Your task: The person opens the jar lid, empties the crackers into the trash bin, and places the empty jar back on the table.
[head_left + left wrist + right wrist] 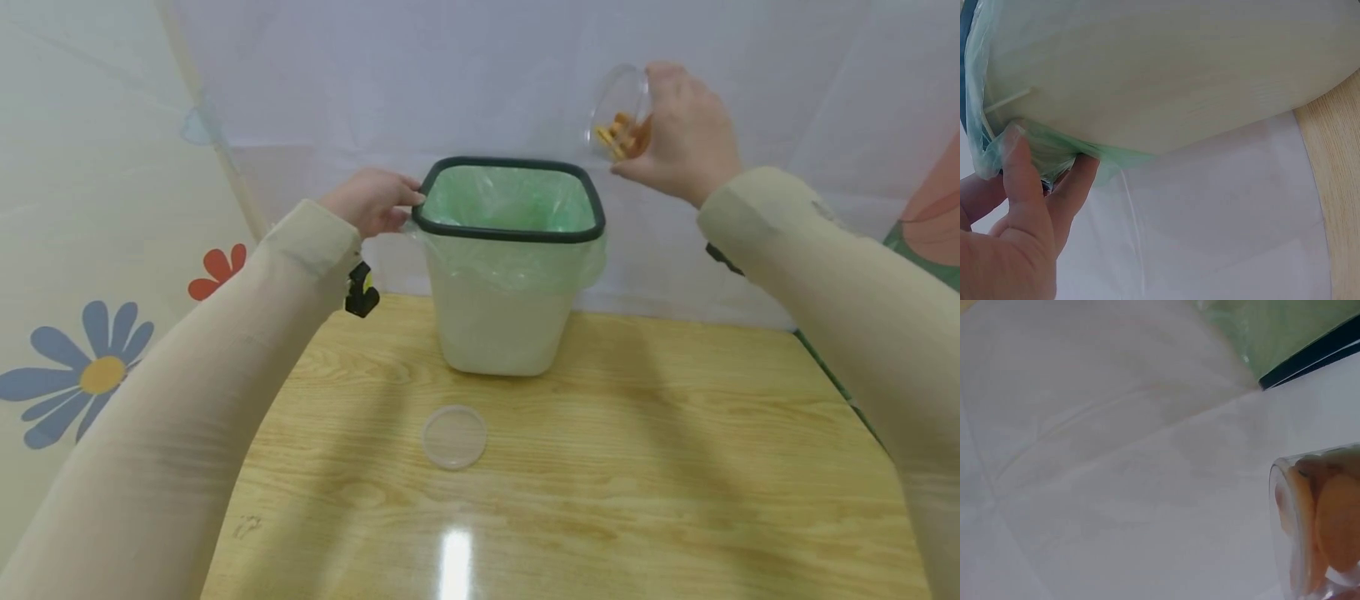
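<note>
Currently off-line: tub (604, 102) tilted beside the bin (495, 312), not over it

Right hand (686, 125) grips the clear tub, thumb below and fingers above, up and to the right of the bin's dark rim (495, 235). Orange-yellow pieces (621, 137) lie gathered low inside the tub. Left hand (378, 200) pinches the bin's left edge, thumb at the rim, other fingers beneath, against the green liner (517, 200).

Risks, as judged: if the tub tips further at this spot, pieces could drop past the rim onto the wood-grain table (675, 500) or down by the pale backdrop (510, 75). Likely cause: sideways offset, plus height. A squeeze on thin-looking plastic might also make the tub slip or flex. At the left edge, a hard pull could drag the liner from under the rim or tip the light-looking bin. Lid (454, 437) lies flat on the table in front of the bin, so the tub is probably uncovered.

Hard to make out: which end of the tub is its mouth; clear walls and the hand confuse it. Right-wrist view cuts the tub at its edge and shows no fingers. Bin floor hidden by its front wall and liner. In the left-wrist view, liner folds mask part of the hold; whether it bears on rim or only liner cannot be told.
</note>
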The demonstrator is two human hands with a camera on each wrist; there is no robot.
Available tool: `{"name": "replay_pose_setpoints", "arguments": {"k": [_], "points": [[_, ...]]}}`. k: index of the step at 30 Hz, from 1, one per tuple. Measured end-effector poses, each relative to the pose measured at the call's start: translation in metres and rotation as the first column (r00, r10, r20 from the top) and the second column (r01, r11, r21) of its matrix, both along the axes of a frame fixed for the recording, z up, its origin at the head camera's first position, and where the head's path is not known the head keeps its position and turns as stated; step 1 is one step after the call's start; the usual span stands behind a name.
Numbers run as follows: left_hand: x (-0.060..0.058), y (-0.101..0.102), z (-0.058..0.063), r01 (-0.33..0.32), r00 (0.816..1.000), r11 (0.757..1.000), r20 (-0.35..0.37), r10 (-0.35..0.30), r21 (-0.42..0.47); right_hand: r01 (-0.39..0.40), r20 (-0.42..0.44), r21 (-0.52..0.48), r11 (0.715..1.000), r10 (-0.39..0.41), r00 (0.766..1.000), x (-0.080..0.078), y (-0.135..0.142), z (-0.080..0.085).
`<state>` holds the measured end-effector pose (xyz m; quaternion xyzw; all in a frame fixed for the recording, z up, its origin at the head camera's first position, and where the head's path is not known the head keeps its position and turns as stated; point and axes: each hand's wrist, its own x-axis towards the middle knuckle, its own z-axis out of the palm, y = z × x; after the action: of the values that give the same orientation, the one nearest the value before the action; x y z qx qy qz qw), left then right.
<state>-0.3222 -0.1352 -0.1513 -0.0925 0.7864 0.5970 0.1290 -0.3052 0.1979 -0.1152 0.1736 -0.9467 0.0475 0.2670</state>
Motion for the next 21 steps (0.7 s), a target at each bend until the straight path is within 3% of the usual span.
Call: {"name": "replay_pose_setpoints", "arguments": {"k": [13,21], "points": [[0.0016,0.0002,-0.0004,-0.013,1.000,1.000,0.006,0.013,0.008,-0.002,-0.068,0.155,0.988,0.013,0.998,-0.0055,-0.0002,-0.0030],[-0.0082,-0.0050,-0.0074,0.007,1.000,1.000,-0.027,-0.006,0.016,-0.047,-0.103,0.198,0.979,0.069,0.992,-0.0102,-0.0010,-0.0033]]}}
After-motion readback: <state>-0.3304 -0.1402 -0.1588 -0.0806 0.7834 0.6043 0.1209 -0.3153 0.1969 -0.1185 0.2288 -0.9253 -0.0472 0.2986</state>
